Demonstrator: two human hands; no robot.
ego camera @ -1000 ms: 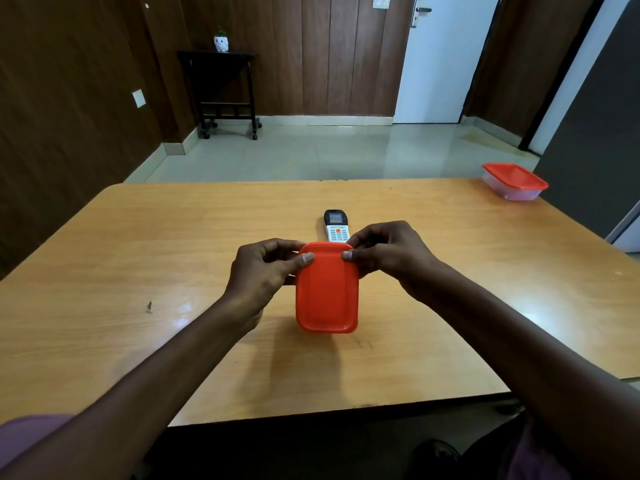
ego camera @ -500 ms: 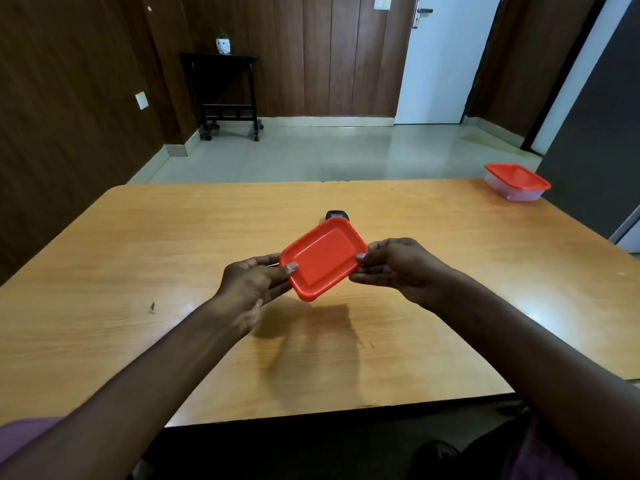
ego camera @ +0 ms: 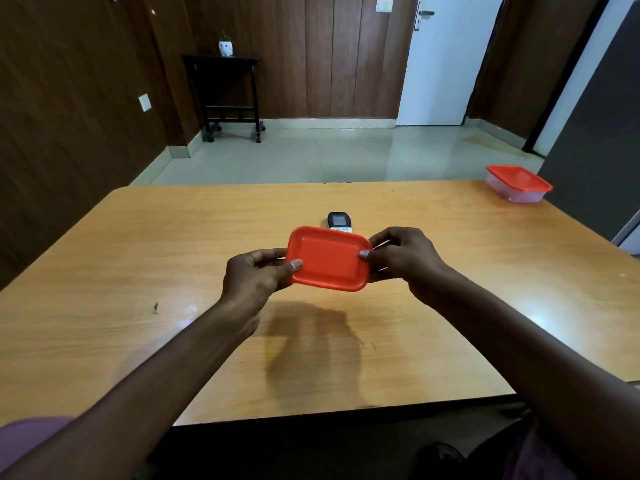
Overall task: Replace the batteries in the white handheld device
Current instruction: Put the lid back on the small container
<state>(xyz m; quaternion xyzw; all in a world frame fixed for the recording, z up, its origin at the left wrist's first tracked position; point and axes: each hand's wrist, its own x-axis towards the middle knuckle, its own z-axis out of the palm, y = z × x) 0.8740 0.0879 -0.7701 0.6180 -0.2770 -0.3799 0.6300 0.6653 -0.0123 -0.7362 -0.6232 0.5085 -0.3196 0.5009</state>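
While both hands grip red-lidded box (ego camera: 328, 258) aloft | contents hidden

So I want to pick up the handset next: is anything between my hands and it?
Yes. The red container that the left hand and right hand hold above the table sits in front of the handset and hides its near end. Nothing else visible lies between.
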